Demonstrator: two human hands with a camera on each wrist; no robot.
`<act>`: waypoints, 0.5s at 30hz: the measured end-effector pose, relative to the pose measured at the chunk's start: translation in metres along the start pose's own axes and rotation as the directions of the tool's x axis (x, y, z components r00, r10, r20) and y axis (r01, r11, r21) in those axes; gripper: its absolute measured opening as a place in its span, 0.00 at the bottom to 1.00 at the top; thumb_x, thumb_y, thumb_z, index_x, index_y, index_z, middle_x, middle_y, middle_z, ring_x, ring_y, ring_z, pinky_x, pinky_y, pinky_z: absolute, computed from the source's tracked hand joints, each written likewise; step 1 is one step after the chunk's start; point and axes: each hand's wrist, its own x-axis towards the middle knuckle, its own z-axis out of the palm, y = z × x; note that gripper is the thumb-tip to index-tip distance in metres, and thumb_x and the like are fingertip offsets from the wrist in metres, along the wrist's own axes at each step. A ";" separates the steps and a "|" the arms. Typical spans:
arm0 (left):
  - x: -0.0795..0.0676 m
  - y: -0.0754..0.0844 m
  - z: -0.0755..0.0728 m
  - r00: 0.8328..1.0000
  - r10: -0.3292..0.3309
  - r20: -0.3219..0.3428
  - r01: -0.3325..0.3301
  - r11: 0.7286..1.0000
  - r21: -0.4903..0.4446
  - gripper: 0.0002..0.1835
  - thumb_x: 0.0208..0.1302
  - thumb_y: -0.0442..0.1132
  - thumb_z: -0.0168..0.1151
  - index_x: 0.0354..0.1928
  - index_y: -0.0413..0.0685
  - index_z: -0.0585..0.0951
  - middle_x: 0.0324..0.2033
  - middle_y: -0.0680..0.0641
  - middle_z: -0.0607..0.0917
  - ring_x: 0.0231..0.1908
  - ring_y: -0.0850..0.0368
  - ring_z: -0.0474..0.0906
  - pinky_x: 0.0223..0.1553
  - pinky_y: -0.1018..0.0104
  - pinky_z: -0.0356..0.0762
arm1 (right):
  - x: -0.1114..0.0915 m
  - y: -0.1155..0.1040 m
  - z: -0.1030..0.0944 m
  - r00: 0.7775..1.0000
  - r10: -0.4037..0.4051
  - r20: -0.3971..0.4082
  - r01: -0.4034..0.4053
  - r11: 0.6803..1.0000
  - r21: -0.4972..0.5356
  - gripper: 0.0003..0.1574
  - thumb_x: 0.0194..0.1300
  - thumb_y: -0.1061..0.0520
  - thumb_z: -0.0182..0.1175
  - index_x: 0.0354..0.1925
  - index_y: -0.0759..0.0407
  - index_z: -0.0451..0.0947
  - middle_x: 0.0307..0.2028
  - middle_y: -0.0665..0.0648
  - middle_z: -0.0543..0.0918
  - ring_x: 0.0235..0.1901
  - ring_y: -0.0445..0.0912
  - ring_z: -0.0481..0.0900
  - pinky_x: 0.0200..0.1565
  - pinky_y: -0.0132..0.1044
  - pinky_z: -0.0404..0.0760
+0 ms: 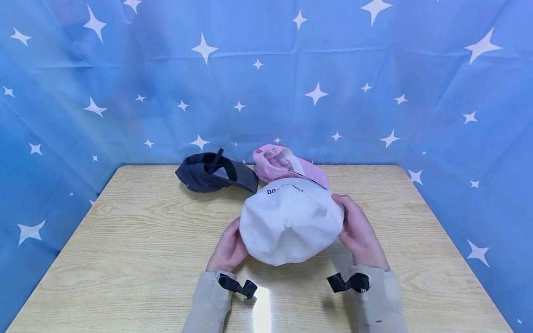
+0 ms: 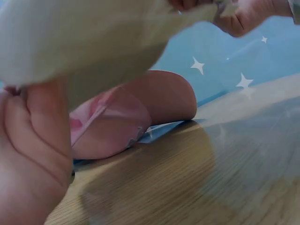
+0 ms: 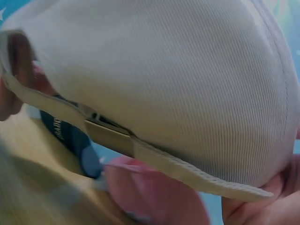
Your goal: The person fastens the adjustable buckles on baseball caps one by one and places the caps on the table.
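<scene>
A white baseball cap (image 1: 291,222) is held above the table between both hands, crown toward the head camera and dark lettering on its far side. My left hand (image 1: 229,247) grips its left edge; the fingers are mostly hidden under it. At the opposite edge my right hand (image 1: 360,231) holds the cap with the thumb on top. The right wrist view shows its back strap (image 3: 178,171) with a metal buckle (image 3: 110,138). Just beyond the white cap, and partly covered by it in the head view, lies a pink cap (image 1: 270,169) with its opening up.
A dark navy cap (image 1: 200,173) lies on its side at the back of the wooden table (image 1: 137,259), left of the pink one. Blue cloth with white stars (image 1: 266,92) hangs behind the table and along both sides. Each sleeve carries a black wrist strap (image 1: 237,284).
</scene>
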 end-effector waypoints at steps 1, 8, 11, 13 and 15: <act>0.000 -0.001 0.001 0.999 0.014 0.048 -0.014 1.000 -0.008 0.14 0.69 0.44 0.40 0.42 0.53 0.77 0.36 0.56 0.79 0.36 0.64 0.75 0.42 0.70 0.70 | -0.002 -0.002 0.000 1.000 -0.003 -0.003 0.003 1.000 -0.015 0.11 0.68 0.53 0.45 0.36 0.56 0.72 0.29 0.48 0.74 0.27 0.39 0.74 0.28 0.28 0.75; 0.003 -0.009 0.007 0.982 0.055 0.181 -0.062 0.998 0.031 0.14 0.67 0.42 0.45 0.50 0.48 0.74 0.39 0.55 0.79 0.38 0.63 0.74 0.41 0.70 0.71 | -0.009 -0.013 -0.007 0.999 -0.018 0.043 0.019 1.000 -0.010 0.13 0.69 0.54 0.43 0.36 0.56 0.73 0.30 0.49 0.76 0.27 0.41 0.76 0.29 0.30 0.76; 0.006 -0.013 0.009 0.983 0.064 0.172 -0.077 0.995 0.071 0.17 0.67 0.41 0.45 0.56 0.44 0.69 0.42 0.53 0.77 0.41 0.62 0.74 0.43 0.70 0.72 | -0.010 -0.015 -0.013 0.988 -0.065 0.139 0.047 0.991 0.129 0.16 0.71 0.56 0.38 0.36 0.59 0.72 0.30 0.52 0.77 0.28 0.42 0.77 0.30 0.31 0.78; 0.008 -0.016 0.010 0.985 0.066 0.160 -0.081 0.993 0.089 0.18 0.69 0.40 0.42 0.58 0.42 0.66 0.43 0.51 0.77 0.42 0.61 0.74 0.42 0.68 0.73 | -0.009 -0.015 -0.017 0.980 -0.102 0.172 0.062 0.973 0.223 0.17 0.71 0.57 0.37 0.37 0.61 0.72 0.31 0.53 0.78 0.29 0.43 0.78 0.31 0.32 0.78; 0.009 -0.021 0.010 0.986 0.063 0.152 -0.079 0.992 0.102 0.18 0.70 0.38 0.39 0.59 0.41 0.64 0.44 0.50 0.76 0.41 0.60 0.74 0.41 0.67 0.73 | -0.008 -0.015 -0.023 0.977 -0.118 0.176 0.061 0.952 0.299 0.17 0.71 0.57 0.37 0.39 0.63 0.72 0.33 0.55 0.78 0.30 0.44 0.78 0.32 0.32 0.78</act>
